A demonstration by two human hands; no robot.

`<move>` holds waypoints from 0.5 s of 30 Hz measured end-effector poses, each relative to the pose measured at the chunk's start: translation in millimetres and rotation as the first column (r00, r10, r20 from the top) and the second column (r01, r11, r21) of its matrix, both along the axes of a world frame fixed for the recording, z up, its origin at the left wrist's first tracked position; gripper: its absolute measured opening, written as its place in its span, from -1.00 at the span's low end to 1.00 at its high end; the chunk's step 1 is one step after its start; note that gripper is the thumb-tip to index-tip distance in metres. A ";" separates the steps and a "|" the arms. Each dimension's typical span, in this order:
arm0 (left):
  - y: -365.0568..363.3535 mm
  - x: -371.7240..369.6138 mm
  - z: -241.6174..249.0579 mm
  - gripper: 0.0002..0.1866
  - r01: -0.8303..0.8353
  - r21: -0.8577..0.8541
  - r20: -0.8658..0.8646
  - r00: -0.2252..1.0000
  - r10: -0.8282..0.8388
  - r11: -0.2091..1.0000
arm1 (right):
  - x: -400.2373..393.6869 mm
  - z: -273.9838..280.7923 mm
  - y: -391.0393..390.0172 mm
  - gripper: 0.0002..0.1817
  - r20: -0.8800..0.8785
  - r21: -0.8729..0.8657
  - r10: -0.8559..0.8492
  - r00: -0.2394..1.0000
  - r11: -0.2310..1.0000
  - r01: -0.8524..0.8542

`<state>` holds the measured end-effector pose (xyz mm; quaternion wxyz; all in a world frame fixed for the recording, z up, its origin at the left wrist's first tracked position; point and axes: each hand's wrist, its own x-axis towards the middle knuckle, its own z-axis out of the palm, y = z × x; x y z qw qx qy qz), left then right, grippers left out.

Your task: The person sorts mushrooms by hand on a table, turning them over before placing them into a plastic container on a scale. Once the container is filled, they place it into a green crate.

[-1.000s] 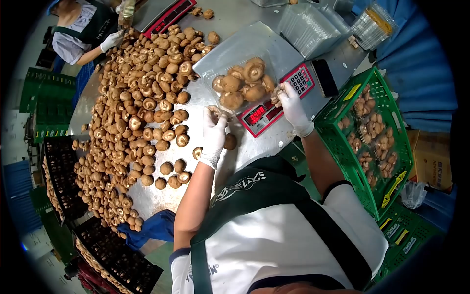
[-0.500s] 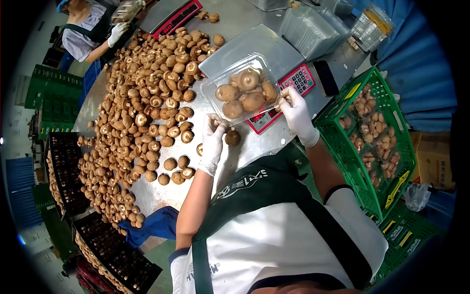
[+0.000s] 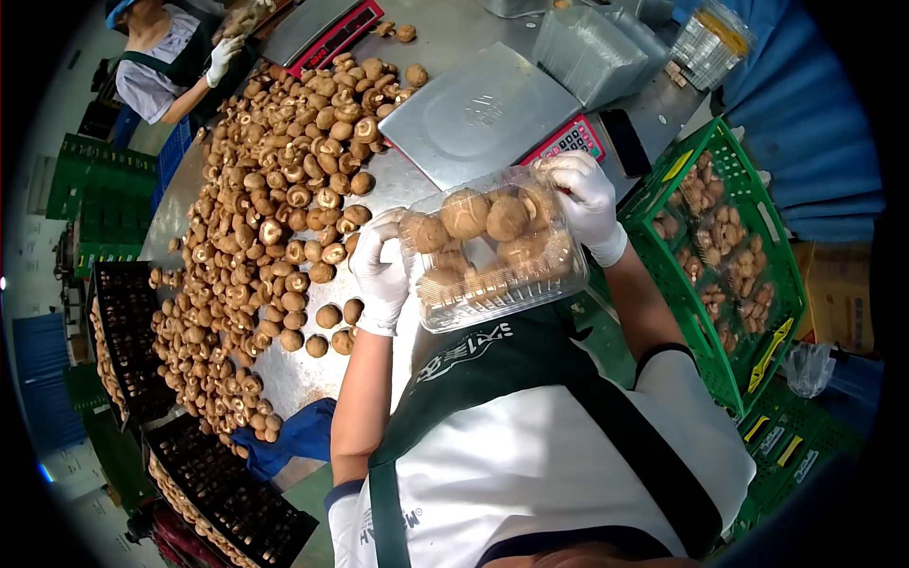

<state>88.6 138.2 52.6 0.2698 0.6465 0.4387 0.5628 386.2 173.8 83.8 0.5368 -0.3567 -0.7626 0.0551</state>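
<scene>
A clear plastic box [image 3: 502,284] full of brown mushrooms [image 3: 507,218] is raised off the table, tilted with its side toward me. My left hand [image 3: 382,270], in a white glove, grips its left end. At the upper right corner my right hand [image 3: 585,201], gloved too, has its fingers closed on the box. Behind it lies a scale [image 3: 483,109] with a bare metal plate and a red keypad, part of which the box hides. A large heap of loose mushrooms [image 3: 275,208] covers the table to the left.
A green crate [image 3: 748,331] with filled packs stands at the right. Stacked clear trays [image 3: 592,57] and a dark phone [image 3: 625,142] are beyond the scale. Across the table a co-worker [image 3: 175,57] stands by another scale [image 3: 331,38]. Dark crates [image 3: 213,483] are at lower left.
Both hands have lifted the box off the scale toward me and tilted it. The scale's plate is now uncovered. The co-worker's gloved hand has shifted slightly.
</scene>
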 end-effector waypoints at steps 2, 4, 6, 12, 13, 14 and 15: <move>5.8 5.6 4.3 -0.82 0.000 0.040 -0.002 1.000 0.000 0.999 | 3.1 -0.3 1.3 -0.78 0.015 0.029 -0.033 0.999 0.999 0.032; 10.0 10.6 12.4 -0.83 -0.023 0.088 -0.053 0.998 0.027 0.996 | 4.2 -0.6 1.8 -0.78 -0.015 0.000 -0.048 0.999 0.999 0.048; 11.8 15.4 11.8 -0.82 0.006 -0.004 -0.003 1.000 -0.006 1.000 | 6.5 -3.6 2.4 -0.78 -0.047 -0.071 -0.052 0.998 0.996 0.048; 30.3 23.3 -22.1 -0.79 0.309 -0.489 0.448 0.891 -0.069 0.816 | 24.7 -53.4 15.9 -0.83 -0.597 -0.668 -0.010 0.802 0.560 -0.490; 34.8 27.3 -26.1 -0.80 0.304 -0.487 0.459 0.887 -0.057 0.819 | 25.1 -61.4 21.4 -0.86 -0.594 -0.662 -0.001 0.805 0.569 -0.488; 38.6 28.0 -28.8 -0.81 0.308 -0.539 0.442 0.896 -0.047 0.784 | 27.4 -68.3 24.3 -0.87 -0.594 -0.688 -0.053 0.803 0.551 -0.473; 41.0 29.1 -27.7 -0.81 0.309 -0.590 0.425 0.904 -0.038 0.746 | 26.2 -67.6 26.9 -0.87 -0.592 -0.712 -0.104 0.799 0.531 -0.458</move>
